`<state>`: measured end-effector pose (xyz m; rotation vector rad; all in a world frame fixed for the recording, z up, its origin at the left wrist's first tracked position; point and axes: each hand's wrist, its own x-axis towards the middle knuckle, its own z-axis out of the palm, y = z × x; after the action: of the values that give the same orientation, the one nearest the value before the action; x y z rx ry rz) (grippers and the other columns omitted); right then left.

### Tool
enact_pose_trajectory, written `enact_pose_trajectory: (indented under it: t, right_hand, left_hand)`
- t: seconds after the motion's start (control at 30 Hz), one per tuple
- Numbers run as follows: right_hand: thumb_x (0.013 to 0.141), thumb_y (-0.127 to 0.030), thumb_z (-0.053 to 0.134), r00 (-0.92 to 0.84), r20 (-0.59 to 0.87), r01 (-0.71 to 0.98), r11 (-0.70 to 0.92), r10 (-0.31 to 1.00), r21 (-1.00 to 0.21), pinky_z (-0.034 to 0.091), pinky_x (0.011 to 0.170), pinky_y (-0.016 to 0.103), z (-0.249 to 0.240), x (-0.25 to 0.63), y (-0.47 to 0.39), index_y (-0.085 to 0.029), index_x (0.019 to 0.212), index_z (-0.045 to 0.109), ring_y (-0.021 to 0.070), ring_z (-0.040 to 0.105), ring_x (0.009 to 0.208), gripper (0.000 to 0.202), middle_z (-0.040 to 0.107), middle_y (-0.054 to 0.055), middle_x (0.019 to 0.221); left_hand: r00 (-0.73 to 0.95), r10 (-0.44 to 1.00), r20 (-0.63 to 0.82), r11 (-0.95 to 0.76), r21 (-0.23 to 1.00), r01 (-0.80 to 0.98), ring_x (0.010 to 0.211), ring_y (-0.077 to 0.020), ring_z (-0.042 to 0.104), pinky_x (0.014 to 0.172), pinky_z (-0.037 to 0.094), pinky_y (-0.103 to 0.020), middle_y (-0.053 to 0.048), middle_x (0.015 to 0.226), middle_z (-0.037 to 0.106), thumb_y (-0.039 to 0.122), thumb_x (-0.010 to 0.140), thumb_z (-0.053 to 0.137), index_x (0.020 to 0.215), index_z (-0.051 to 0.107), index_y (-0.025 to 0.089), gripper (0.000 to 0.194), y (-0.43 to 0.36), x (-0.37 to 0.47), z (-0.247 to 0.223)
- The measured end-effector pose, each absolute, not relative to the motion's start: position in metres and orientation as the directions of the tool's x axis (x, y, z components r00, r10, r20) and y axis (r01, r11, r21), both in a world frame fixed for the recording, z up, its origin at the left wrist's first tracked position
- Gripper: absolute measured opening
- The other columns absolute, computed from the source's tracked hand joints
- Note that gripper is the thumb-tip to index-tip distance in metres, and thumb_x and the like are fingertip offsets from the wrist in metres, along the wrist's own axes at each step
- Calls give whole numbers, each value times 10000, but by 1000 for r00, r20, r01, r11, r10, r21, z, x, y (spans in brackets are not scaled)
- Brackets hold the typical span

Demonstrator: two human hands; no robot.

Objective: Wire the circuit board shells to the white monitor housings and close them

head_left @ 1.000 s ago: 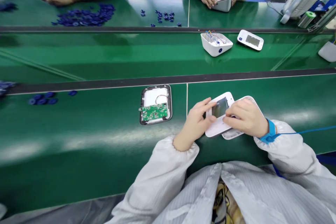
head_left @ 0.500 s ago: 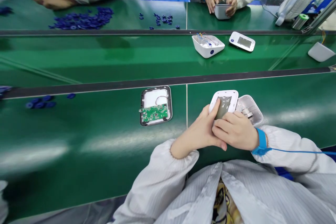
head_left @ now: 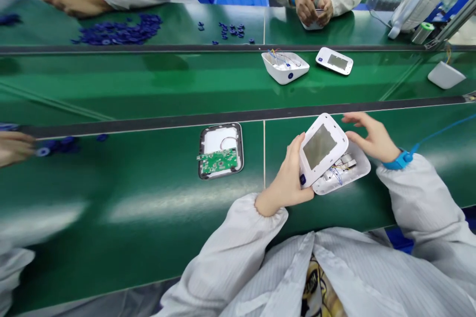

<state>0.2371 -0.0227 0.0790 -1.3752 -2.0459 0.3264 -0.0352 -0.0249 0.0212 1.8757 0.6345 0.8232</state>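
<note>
My left hand [head_left: 285, 178] grips the lower left side of a white front cover [head_left: 340, 134] with a grey screen [head_left: 320, 146] and a blue button at its lower corner. The cover is tilted above a white housing [head_left: 359, 174], which lies open side up with wires and small parts inside. Past the upper right edge of the cover, my right hand [head_left: 373, 136] has its fingers apart and holds nothing; it is close to the housing's far side. To the left, a dark-rimmed cover with a green circuit board [head_left: 219, 160] lies on the green bench.
Across the middle strip sit a white housing with wires [head_left: 285, 72], a screen cover [head_left: 334, 61] and another housing [head_left: 446, 75]. Blue round parts [head_left: 61, 145] lie at left beside another person's hand [head_left: 15, 148]. Two co-workers' hands are on the far bench.
My right hand has let go of the screen cover and moved right. My left hand has turned the cover over the housing. Another person's hand has come in at the left.
</note>
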Motion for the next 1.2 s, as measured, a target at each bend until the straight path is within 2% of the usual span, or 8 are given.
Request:
enact_pose_trajectory:
  t: [0.07, 0.17, 0.33, 0.47, 0.6, 0.73, 0.9, 1.2]
  right_hand:
    - [947, -334, 549, -350, 173, 746, 386, 921, -543, 516, 876, 360, 71, 228, -21, -155, 1266, 583, 231, 666, 1065, 367, 699, 120, 1184]
    - [970, -314, 506, -335, -82, 902, 295, 939, -314, 489, 774, 335, 74, 200, -26, -140, 1128, 645, 238, 680, 941, 273, 724, 115, 1029]
    - [915, -359, 627, -306, -171, 951, 309, 937, -10, 410, 653, 316, 88, 163, -28, -142, 987, 647, 262, 664, 885, 229, 704, 119, 914]
    - [886, -286, 663, -317, -151, 946, 324, 936, 21, 372, 623, 317, 89, 155, -31, -137, 942, 643, 268, 653, 890, 160, 697, 130, 894]
    - [910, -166, 546, -281, -92, 957, 286, 955, 48, 330, 597, 334, 90, 154, -45, -149, 869, 652, 270, 645, 853, 115, 690, 128, 859]
    - [881, -115, 517, -205, -98, 976, 211, 974, 56, 303, 575, 338, 92, 154, -50, -137, 806, 678, 256, 633, 779, 179, 701, 147, 802]
    - [892, -110, 503, -361, -144, 932, 363, 922, -10, 334, 589, 333, 94, 151, -41, -139, 769, 717, 246, 633, 760, 249, 711, 139, 768]
    - [905, -108, 504, -264, -167, 962, 272, 950, 24, 324, 557, 328, 91, 142, -41, -129, 780, 721, 241, 669, 733, 251, 726, 145, 788]
  left_hand:
    - [635, 706, 313, -411, 912, 7, 1510, -445, 117, 1215, 113, -648, -168, 1617, 156, 270, 638, 714, 1562, 58, 237, 1134, -25, -34, 13]
    - [611, 684, 398, -418, 901, -119, 1530, -434, 56, 1222, 54, -644, -130, 1652, 77, 335, 664, 737, 1554, 98, 298, 1096, -25, -33, 3]
    - [565, 716, 410, -317, 912, -260, 1525, -380, 170, 1230, 144, -597, -112, 1655, 133, 430, 694, 802, 1554, 51, 379, 1143, -29, -33, 0]
    - [552, 766, 329, -244, 943, -225, 1518, -389, 186, 1244, 134, -573, -168, 1638, 165, 512, 701, 782, 1542, 196, 251, 1058, -31, -35, 5]
    - [554, 778, 296, -236, 955, -178, 1488, -388, 264, 1245, 160, -561, -160, 1604, 247, 534, 697, 774, 1491, 317, 244, 961, -31, -36, 10]
    - [545, 762, 350, -300, 937, -182, 1454, -379, 330, 1230, 195, -571, -159, 1541, 347, 554, 738, 730, 1491, 310, 258, 912, -30, -34, 9]
    - [530, 799, 284, -231, 959, -164, 1426, -399, 364, 1211, 249, -560, -177, 1568, 328, 739, 668, 693, 1531, 266, 239, 1085, -28, -34, 3]
    - [548, 785, 290, -193, 954, -228, 1410, -396, 405, 1207, 290, -546, -148, 1570, 359, 731, 665, 708, 1535, 294, 261, 1071, -26, -36, 7]
